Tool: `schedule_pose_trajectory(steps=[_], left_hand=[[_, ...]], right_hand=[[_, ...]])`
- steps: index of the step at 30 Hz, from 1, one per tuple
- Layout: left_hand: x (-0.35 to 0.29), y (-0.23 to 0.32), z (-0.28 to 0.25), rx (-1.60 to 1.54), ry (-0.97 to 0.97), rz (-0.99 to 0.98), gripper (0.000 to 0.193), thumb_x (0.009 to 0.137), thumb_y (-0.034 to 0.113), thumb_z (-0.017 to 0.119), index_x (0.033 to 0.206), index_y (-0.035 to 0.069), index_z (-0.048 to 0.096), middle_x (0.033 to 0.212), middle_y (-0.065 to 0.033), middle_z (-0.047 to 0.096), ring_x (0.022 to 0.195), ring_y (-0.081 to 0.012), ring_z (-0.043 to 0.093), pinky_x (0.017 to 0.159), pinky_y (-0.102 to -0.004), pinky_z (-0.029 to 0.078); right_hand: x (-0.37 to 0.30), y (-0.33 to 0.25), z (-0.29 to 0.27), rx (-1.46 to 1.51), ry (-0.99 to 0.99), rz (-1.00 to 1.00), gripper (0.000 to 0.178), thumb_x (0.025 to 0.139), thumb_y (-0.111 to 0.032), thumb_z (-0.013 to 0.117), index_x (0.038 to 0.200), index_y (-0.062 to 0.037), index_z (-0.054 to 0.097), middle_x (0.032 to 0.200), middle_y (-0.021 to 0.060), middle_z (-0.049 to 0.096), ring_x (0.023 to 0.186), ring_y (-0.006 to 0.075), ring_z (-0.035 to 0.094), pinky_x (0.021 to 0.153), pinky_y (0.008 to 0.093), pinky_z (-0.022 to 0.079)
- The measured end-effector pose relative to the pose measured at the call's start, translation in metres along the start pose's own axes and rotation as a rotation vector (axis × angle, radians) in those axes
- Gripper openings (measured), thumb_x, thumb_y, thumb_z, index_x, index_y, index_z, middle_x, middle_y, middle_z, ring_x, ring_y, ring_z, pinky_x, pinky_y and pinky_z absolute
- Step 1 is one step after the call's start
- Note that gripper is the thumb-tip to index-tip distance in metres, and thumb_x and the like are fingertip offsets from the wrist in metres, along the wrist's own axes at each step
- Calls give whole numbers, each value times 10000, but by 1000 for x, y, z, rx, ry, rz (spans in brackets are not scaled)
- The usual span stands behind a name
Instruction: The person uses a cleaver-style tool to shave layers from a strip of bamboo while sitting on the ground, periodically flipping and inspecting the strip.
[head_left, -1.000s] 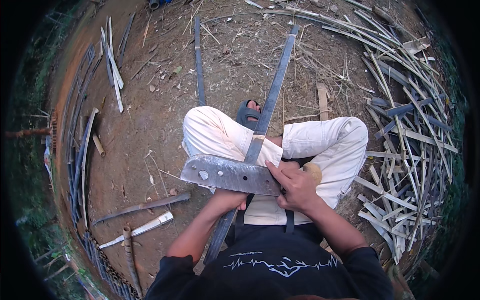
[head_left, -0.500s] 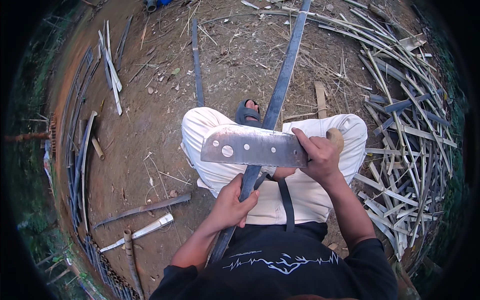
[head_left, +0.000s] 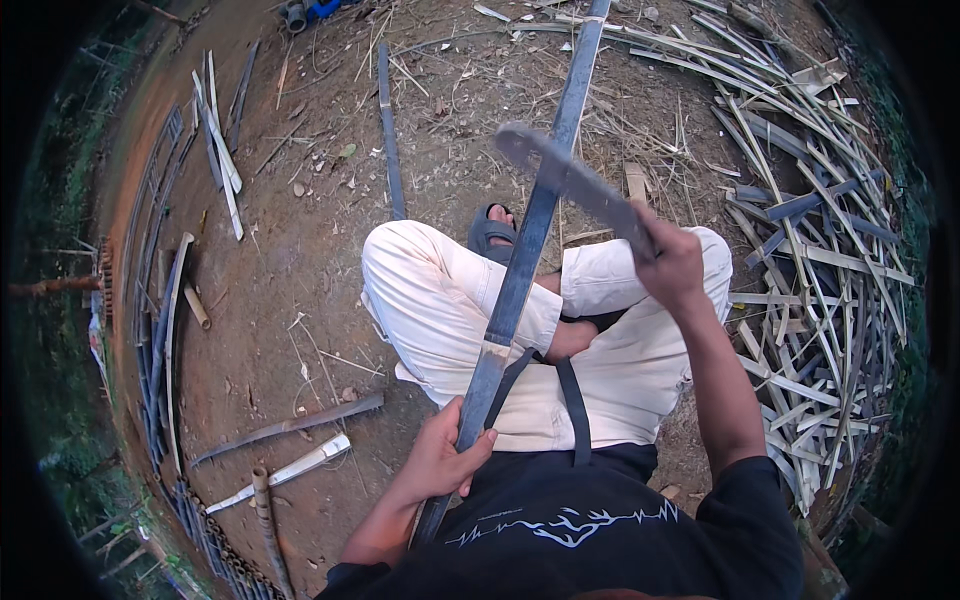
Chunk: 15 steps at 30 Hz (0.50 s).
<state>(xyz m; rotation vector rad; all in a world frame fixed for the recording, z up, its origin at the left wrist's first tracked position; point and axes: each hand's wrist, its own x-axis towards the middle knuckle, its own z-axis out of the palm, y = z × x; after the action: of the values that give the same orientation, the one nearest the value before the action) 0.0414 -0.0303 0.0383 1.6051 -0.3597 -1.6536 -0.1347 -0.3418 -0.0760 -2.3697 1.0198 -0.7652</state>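
My left hand [head_left: 445,450] is closed around the lower part of a long dark bamboo strip [head_left: 525,265], close to my waist. The strip slants up and away over my crossed legs, past my sandalled foot, with a pale band at a node above my hand. My right hand [head_left: 672,262] grips a broad cleaver [head_left: 585,188] over my right knee. Its blade is tilted nearly edge-on, slightly blurred, and crosses in front of the strip's upper part; whether it touches the strip I cannot tell. The cleaver's handle is hidden by my fingers.
A tangled heap of pale split bamboo [head_left: 800,275] lies at the right. On the left are long dark strips [head_left: 155,350], a short bamboo tube [head_left: 197,308] and a whitish split piece [head_left: 285,472]. Another dark strip [head_left: 390,140] lies ahead on the littered dirt.
The cleaver has moved up and away from me along the strip, turning from broadside to nearly edge-on. My left hand and the strip have shifted slightly toward my body.
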Motion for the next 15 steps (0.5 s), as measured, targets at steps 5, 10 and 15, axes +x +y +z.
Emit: schedule_pose_trajectory(steps=[5, 10, 15], left_hand=[[-6, -7, 6, -2, 2, -2, 276, 973, 79, 612, 1171, 0, 437, 686, 25, 517, 391, -34, 467, 353, -197, 388], [-7, -8, 5, 3, 32, -15, 273, 971, 85, 619, 1160, 2, 441, 689, 26, 518, 400, -35, 476, 358, -198, 392], [-26, -5, 7, 40, 35, -56, 262, 960, 70, 632, 1139, 8, 450, 700, 18, 525, 414, -38, 494, 363, -204, 392]], right_hand=[[11, 8, -4, 65, 65, -152, 424, 778, -103, 725, 1199, -103, 672, 752, 127, 675, 644, 316, 672, 576, 402, 513], [7, -26, -20, -65, -140, -316, 428, 736, -70, 717, 1159, -135, 696, 728, 67, 674, 620, 232, 664, 585, 370, 422], [56, 42, -15, 39, 13, 93, 384, 804, -136, 713, 1187, -110, 694, 813, 193, 688, 742, 365, 694, 639, 423, 529]])
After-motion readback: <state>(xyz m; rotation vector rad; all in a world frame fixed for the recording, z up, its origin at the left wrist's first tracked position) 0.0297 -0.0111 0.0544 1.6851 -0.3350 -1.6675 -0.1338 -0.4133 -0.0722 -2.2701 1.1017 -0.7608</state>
